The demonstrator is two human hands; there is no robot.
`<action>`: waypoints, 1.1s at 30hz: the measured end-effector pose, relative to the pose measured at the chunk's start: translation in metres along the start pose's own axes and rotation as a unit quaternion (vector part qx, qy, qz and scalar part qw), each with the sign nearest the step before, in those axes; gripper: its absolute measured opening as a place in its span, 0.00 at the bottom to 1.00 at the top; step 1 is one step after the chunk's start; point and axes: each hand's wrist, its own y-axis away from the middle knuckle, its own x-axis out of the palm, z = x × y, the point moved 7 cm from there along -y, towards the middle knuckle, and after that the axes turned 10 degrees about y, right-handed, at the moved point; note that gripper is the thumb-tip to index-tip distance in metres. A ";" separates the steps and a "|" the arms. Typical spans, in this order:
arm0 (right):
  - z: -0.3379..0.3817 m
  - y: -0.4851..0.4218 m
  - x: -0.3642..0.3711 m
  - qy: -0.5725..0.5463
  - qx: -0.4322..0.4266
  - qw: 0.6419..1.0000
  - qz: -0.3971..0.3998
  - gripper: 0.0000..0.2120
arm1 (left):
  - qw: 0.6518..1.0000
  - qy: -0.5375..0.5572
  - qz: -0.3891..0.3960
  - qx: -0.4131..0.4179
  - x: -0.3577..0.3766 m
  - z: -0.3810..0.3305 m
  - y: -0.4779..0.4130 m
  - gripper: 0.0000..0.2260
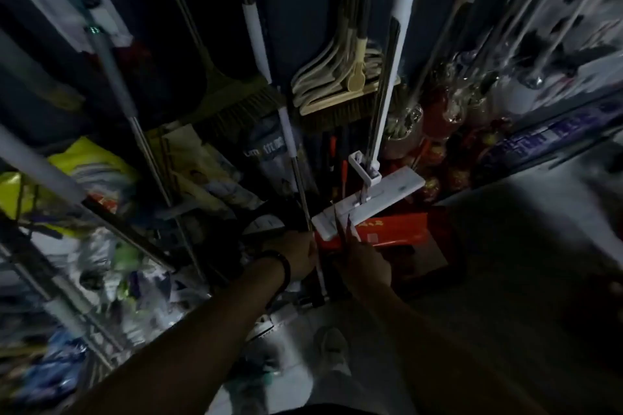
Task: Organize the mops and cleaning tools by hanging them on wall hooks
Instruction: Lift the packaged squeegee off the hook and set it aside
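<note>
Yellow bag [84,158] at far left, too blurry to read. At centre, a dark pack [266,152] has white print, something like "Um" plus Chinese characters. Low centre, my left hand [298,258] has its fingers wrapped round a thin metal pole [301,189]. My right hand [365,263] reaches up at the white flat mop head [391,192], can't tell its grip. The red box [394,232] underneath has yellow lettering I can't read.

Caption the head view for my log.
Dim storage corner: left hand and right hand reach toward a white flat mop head over a red box, brooms behind.
</note>
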 end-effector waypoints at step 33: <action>-0.016 -0.042 -0.071 -0.110 -0.146 0.981 -0.067 0.06 | 0.995 0.078 -0.060 0.022 -0.032 -0.010 -0.019 0.12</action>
